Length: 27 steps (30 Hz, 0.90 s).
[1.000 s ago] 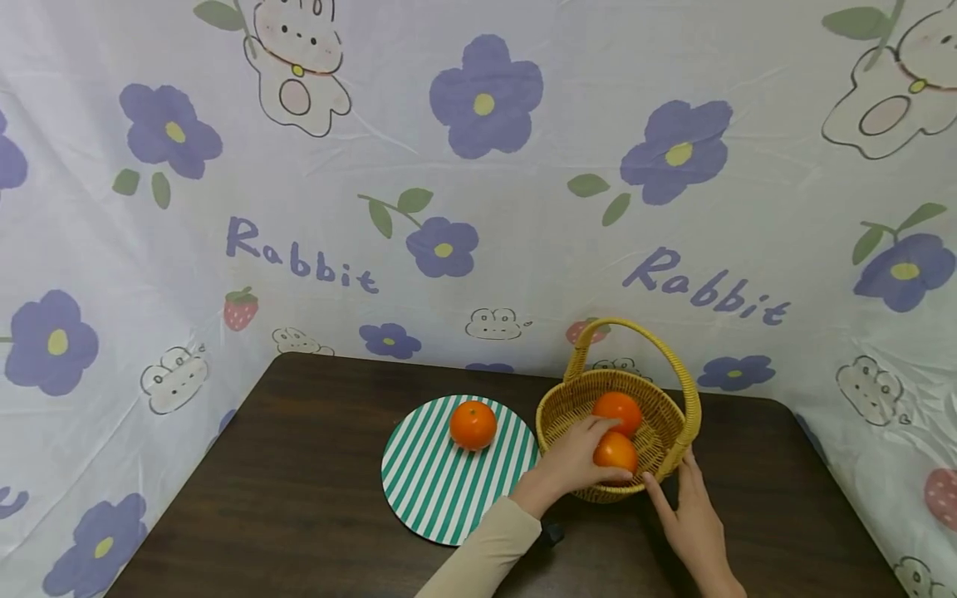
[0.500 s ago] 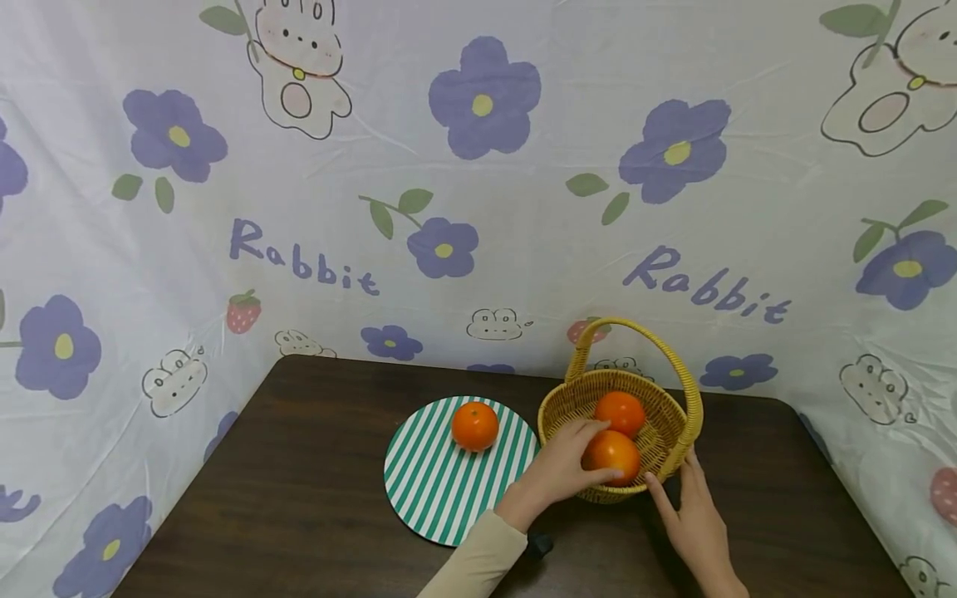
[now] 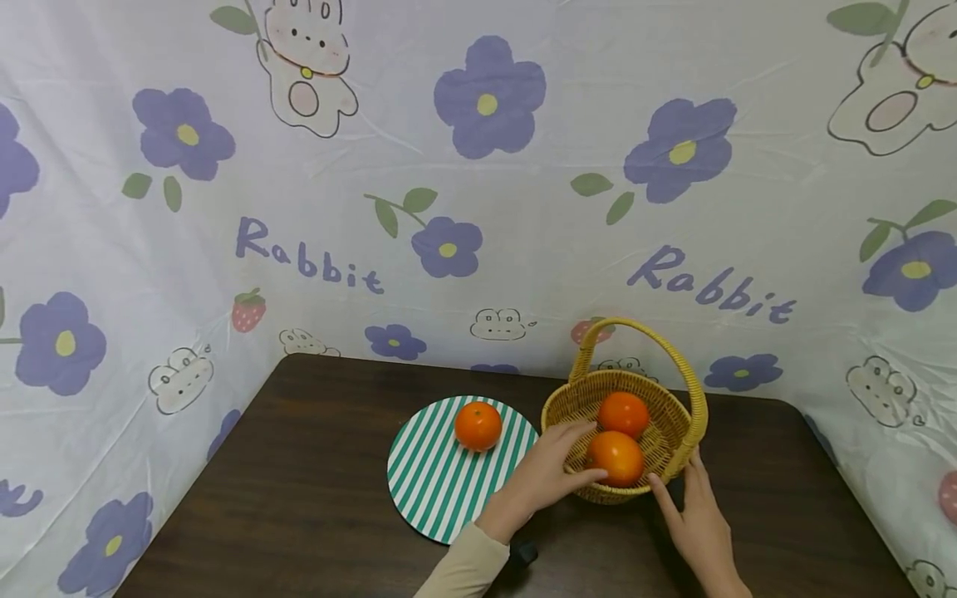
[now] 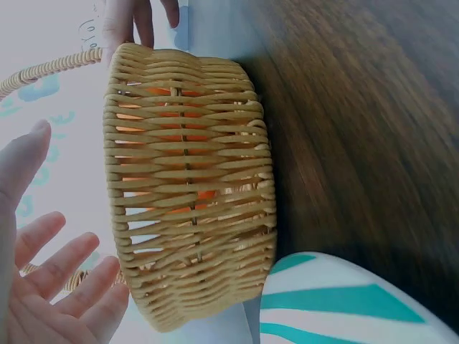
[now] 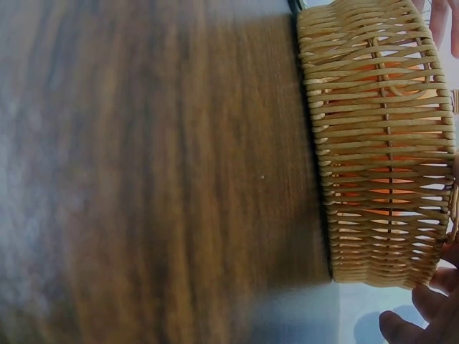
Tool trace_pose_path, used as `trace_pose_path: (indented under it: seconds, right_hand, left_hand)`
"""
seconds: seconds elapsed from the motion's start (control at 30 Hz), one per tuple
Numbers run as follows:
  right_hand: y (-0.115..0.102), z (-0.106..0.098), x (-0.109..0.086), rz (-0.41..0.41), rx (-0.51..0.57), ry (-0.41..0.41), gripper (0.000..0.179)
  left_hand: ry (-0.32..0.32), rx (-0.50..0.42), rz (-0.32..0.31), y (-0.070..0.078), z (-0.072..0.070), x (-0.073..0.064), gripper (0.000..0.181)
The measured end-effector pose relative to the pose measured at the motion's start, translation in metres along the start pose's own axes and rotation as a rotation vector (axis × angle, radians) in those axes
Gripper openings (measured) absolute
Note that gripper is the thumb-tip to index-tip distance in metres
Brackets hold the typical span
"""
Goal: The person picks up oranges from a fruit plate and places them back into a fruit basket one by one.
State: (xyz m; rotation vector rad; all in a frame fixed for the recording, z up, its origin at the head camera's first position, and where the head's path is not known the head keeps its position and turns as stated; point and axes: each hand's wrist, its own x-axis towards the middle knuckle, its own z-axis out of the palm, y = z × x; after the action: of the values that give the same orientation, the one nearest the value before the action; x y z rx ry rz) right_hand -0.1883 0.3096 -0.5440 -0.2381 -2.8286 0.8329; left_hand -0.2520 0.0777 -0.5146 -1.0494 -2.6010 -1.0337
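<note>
Two oranges lie in a yellow wicker basket [image 3: 568,407] with a tall handle: a rear orange [image 3: 624,414] and a front orange [image 3: 615,458]. My left hand [image 3: 542,473] is at the basket's left front rim, its fingers and thumb spread beside the front orange and holding nothing. In the left wrist view its fingers are apart, near the wicker wall. My right hand [image 3: 699,519] rests its fingertips against the basket's right front side, thumb at the rim and fingers mostly extended. A third orange [image 3: 478,426] sits on a round green-and-white striped board [image 3: 426,473].
The dark wooden table [image 3: 299,465] carries the board and basket side by side, close together. Behind it hangs a white cloth [image 3: 523,208] printed with purple flowers and rabbits. A small black object [image 3: 523,555] shows beside the left wrist.
My left hand has drawn back to the left, off the front orange, which has come to rest in the basket. The right hand has stayed at the basket's side.
</note>
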Motion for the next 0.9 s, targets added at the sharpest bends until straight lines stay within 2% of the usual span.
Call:
trace_pose_path:
  seconds: [0.13, 0.37, 0.9]
  right_hand:
    - [0.0, 0.0, 0.0, 0.008, 0.003, -0.016, 0.082]
    - [-0.001, -0.001, -0.001, 0.029, -0.001, -0.052, 0.084]
    - [-0.005, -0.004, -0.001, 0.033, 0.008, -0.056, 0.086]
  left_hand:
    - [-0.005, -0.014, -0.007, -0.001, -0.003, -0.005, 0.064]
    - [0.021, -0.043, -0.004, -0.006, -0.002, -0.014, 0.061]
    - [0.083, -0.087, -0.095, -0.018, -0.015, -0.039, 0.06]
